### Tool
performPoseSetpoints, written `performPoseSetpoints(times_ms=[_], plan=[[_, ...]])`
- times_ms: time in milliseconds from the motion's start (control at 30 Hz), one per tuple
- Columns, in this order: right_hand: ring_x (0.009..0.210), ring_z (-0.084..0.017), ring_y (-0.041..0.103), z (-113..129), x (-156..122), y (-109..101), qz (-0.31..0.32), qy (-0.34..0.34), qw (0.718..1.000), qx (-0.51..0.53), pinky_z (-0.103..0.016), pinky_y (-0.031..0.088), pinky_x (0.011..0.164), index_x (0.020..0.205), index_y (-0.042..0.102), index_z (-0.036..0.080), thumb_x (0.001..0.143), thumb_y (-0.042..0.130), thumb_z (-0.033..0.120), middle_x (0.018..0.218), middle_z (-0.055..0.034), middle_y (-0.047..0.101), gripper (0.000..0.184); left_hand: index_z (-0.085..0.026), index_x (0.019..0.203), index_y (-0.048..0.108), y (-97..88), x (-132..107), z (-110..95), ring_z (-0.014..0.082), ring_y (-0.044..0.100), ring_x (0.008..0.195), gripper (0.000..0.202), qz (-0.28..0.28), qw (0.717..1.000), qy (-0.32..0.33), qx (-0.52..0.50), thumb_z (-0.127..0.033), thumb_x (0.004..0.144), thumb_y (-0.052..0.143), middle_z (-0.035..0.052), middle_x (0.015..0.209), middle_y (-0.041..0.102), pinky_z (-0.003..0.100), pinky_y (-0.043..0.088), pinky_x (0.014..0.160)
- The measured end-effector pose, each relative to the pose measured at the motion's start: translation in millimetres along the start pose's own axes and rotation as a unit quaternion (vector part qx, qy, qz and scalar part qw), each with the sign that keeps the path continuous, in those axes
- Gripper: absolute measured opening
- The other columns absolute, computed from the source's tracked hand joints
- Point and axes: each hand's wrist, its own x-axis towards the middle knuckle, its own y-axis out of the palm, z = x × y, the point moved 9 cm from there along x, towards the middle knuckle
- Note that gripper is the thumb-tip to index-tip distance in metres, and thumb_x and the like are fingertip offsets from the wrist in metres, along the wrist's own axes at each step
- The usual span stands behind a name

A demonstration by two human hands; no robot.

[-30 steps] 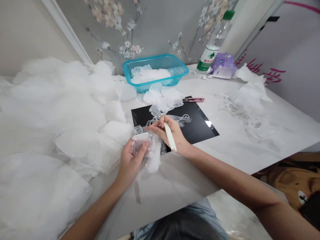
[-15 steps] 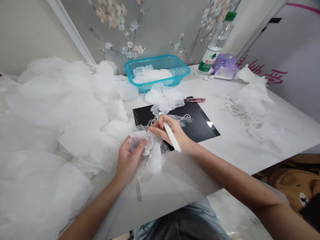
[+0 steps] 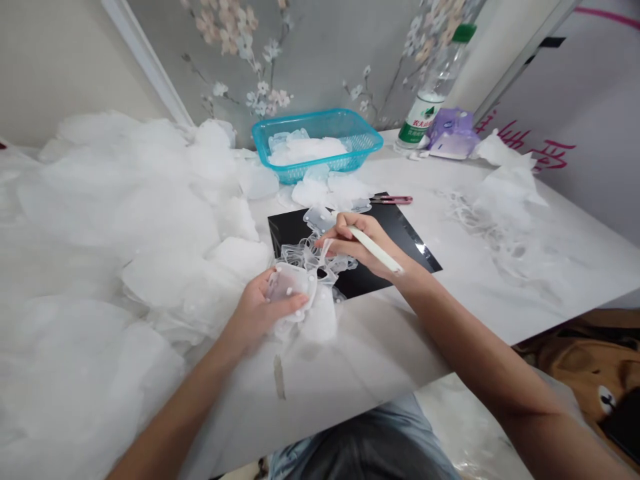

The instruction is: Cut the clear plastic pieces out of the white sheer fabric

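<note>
My left hand [image 3: 263, 307] grips a small stack of translucent, rounded plastic pieces [image 3: 289, 283] dotted with white bumps, its thumb pressed on top. A soft white piece [image 3: 321, 313] hangs beside the stack. My right hand [image 3: 363, 243] is closed around a long white pen-shaped tool [image 3: 375, 250], whose narrow end points away from me. Its fingertips also seem to pinch a thin clear strip [image 3: 326, 250]. Between and below the hands, a tangle of clear plastic strips [image 3: 297, 253] lies over the black mat [image 3: 407, 250].
White, filmy pieces [image 3: 120, 200] are heaped on the left. Behind the mat stand a blue basket [image 3: 320, 167] and a water bottle [image 3: 425, 110] beside a purple pack [image 3: 453, 133]. Pink-handled snips [image 3: 397, 200] lie on the mat's far edge. Loose strips [image 3: 500, 233] lie on the right.
My right hand has moved right and slightly away from my left hand, with the tool in it. A clear strip now shows at its fingertips. My left hand has shifted slightly right.
</note>
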Motion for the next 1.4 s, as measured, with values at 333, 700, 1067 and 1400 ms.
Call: performPoseSetpoints(times_ms=[333, 700, 1067, 1400], plan=[[0.063, -0.01, 0.059, -1, -4, -101, -0.32, -0.056, 0.946, 0.014, -0.025, 0.049, 0.065, 0.061, 0.032, 0.021, 0.061, 0.068, 0.016, 0.06, 0.0062, 0.052, 0.036, -0.017, 0.083, 0.067, 4.1, -4, -3, 0.0201, 0.062, 0.058, 0.034, 0.079, 0.983, -0.008, 0.168, -0.029, 0.054, 0.079, 0.0027, 0.068, 0.066, 0.025, 0.044, 0.048], [0.079, -0.013, 0.06, 20, 0, -37, -0.106, -0.093, 0.988, -0.059, -0.029, 0.046, 0.075, 0.07, 0.034, 0.021, 0.069, 0.055, 0.014, 0.086, -0.0023, 0.068, 0.022, -0.019, 0.085, 0.064, -1.8, -7, -18, 0.0139, 0.059, 0.053, 0.029, 0.015, 0.997, 0.053, 0.054, -0.031, 0.062, 0.077, 0.0004, 0.067, 0.066, 0.021, 0.044, 0.046], [0.068, -0.01, 0.053, 5, -11, 31, 0.143, -0.042, 0.977, -0.156, -0.023, 0.041, 0.061, 0.062, 0.032, 0.019, 0.068, 0.072, 0.034, 0.078, -0.0022, 0.063, 0.043, -0.018, 0.097, 0.061, -6.5, -6, -22, 0.0168, 0.064, 0.064, 0.041, -0.018, 0.995, 0.081, 0.057, -0.037, 0.064, 0.076, 0.003, 0.079, 0.069, 0.025, 0.051, 0.056], [0.054, -0.012, 0.039, -1, 10, -118, -0.324, -0.014, 0.825, -0.463, -0.028, 0.032, 0.06, 0.06, 0.034, 0.021, 0.066, 0.063, 0.02, 0.054, 0.0047, 0.04, 0.029, -0.022, 0.121, 0.052, -18.4, -8, -31, 0.023, 0.06, 0.091, 0.055, -0.161, 0.848, 0.148, 0.483, -0.043, 0.073, 0.066, 0.0066, 0.108, 0.06, 0.032, 0.049, 0.067]])
